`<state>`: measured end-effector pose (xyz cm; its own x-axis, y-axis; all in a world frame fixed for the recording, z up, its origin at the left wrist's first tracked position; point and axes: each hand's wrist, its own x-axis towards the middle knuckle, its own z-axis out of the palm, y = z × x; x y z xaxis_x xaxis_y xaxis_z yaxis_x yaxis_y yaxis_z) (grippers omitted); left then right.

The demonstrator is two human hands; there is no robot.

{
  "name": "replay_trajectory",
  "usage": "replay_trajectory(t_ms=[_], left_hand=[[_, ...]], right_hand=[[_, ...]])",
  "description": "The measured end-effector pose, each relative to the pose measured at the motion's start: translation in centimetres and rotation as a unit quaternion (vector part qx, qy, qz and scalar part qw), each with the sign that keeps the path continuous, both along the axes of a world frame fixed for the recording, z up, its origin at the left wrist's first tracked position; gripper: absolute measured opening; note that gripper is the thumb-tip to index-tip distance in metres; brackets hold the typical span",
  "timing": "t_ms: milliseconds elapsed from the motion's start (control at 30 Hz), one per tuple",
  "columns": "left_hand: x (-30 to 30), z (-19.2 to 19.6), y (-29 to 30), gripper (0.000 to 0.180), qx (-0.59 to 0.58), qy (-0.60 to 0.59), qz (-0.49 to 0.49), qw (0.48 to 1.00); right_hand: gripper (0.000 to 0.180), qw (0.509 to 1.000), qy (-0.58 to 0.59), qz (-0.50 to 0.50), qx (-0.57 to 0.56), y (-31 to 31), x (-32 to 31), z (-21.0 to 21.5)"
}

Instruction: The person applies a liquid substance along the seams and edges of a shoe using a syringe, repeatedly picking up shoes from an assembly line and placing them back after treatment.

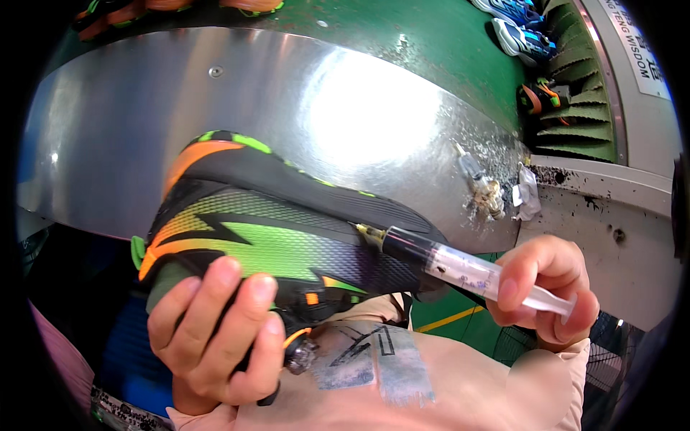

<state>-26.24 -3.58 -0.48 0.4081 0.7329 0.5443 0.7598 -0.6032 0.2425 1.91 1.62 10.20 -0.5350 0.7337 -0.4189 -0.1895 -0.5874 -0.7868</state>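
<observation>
My left hand point(215, 330) grips a sports shoe point(287, 248) from below, near its collar. The shoe is black with green, yellow and orange patterning, lying on its side with the sole edge facing away from me. In my right hand point(546, 287) is a clear syringe point(463, 271) with dark liquid at its front end; my fingers close around the rear of the barrel and the plunger. Its yellowish tip point(370, 233) points left at the shoe's side, close to the sole seam. Whether the tip touches the surface I cannot tell.
Under the shoe is a shiny metal table point(237, 93). On its right lie another syringe point(471, 167), a stained wad point(489, 200) and crumpled white material point(527, 194). Beyond is a green surface point(402, 29) with orange-black shoes; blue-white shoes point(523, 42) lie beside a ridged green rack point(586, 79).
</observation>
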Motion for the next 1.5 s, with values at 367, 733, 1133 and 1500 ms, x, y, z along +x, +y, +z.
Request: replay_trajectory(t_ms=[367,733,1133,1500], left_hand=[[-4.9,0.4,1.6,0.01,0.019,0.024,-0.004,1.0],[-5.4,4.5,5.3,0.035,-0.06,0.105,-0.036,0.992],[0.0,8.4,15.0,0.07,-0.11,0.276,-0.113,0.948],[3.1,9.8,8.9,0.07,-0.234,0.228,0.12,0.937]], right_hand=[[0.074,0.995,-0.001,-0.001,0.104,-2.1,-1.5,-0.6],[0.085,0.995,-0.024,-0.09,0.016,-4.0,0.6,-4.1],[0.083,0.979,0.105,-0.177,-0.011,-3.8,2.1,-9.6],[0.076,0.968,0.158,-0.19,0.047,-3.9,2.5,-10.3]])
